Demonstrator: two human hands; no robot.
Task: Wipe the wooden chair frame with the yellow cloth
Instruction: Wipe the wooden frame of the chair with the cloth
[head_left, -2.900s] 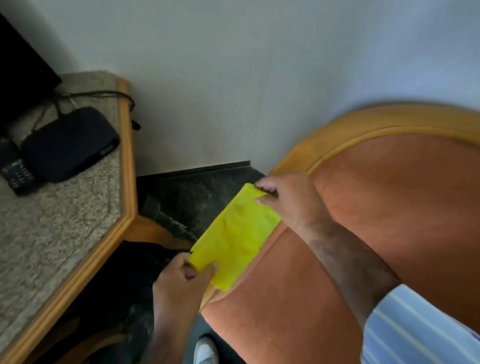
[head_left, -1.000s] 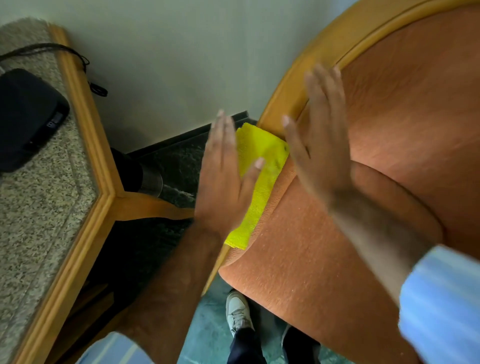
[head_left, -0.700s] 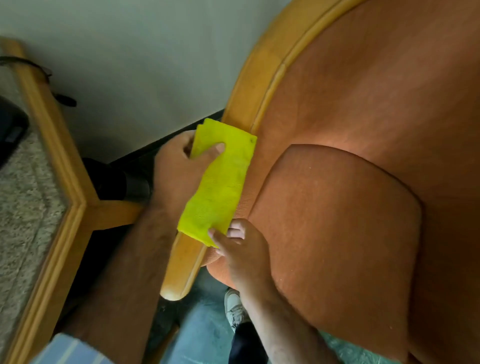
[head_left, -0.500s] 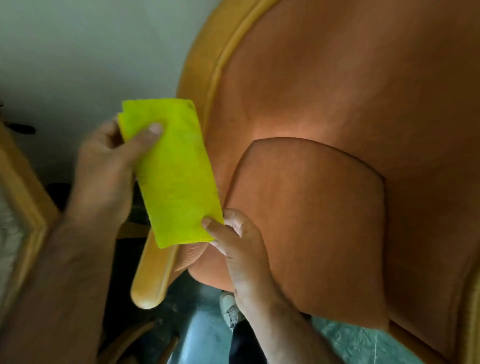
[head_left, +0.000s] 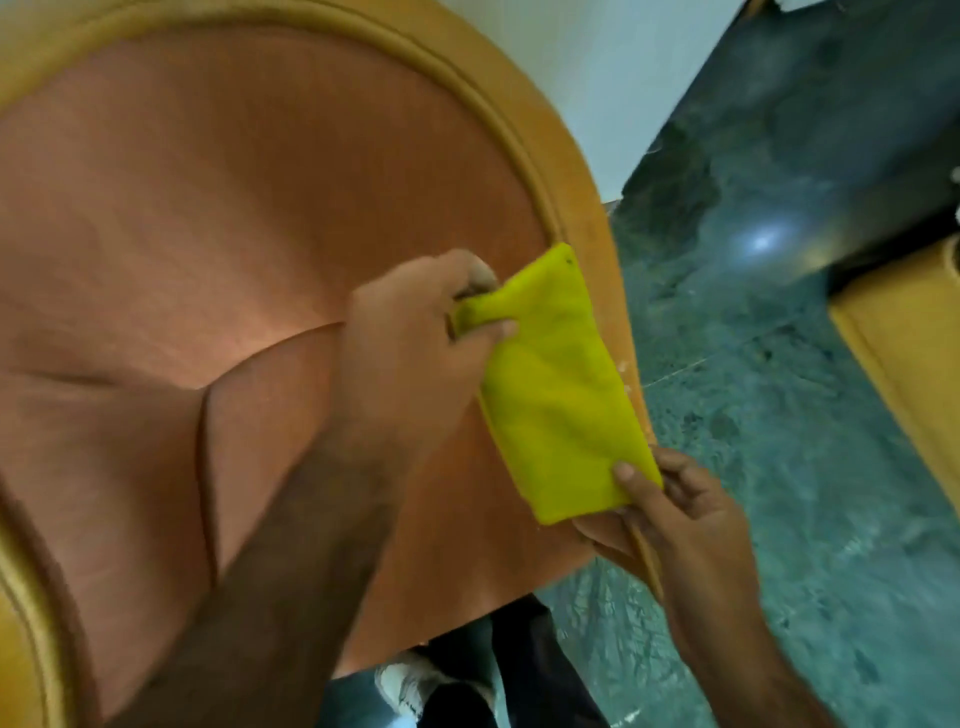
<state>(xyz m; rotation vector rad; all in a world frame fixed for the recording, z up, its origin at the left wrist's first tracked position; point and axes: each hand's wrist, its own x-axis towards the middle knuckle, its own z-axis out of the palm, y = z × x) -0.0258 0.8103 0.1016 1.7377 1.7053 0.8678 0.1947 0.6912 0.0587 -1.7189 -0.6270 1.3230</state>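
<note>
The yellow cloth (head_left: 561, 395), folded into a long strip, lies along the right arm of the wooden chair frame (head_left: 582, 176). My left hand (head_left: 415, 343) pinches the cloth's upper end over the orange upholstery. My right hand (head_left: 675, 514) grips the cloth's lower end at the frame's front tip, thumb on top. The frame under the cloth is hidden. The curved wooden rim runs over the top of the backrest and down the left side (head_left: 26, 649).
The orange upholstered seat and backrest (head_left: 234, 234) fill the left of the view. Dark green marble floor (head_left: 779, 415) lies to the right, with another wooden furniture piece (head_left: 904, 364) at the right edge. My shoe (head_left: 410, 686) and dark trouser legs show below the seat.
The view has swung from the chair's left arm to its right arm. The cloth, held off the left arm half a second ago, now rests along the right arm, both hands still holding its ends.
</note>
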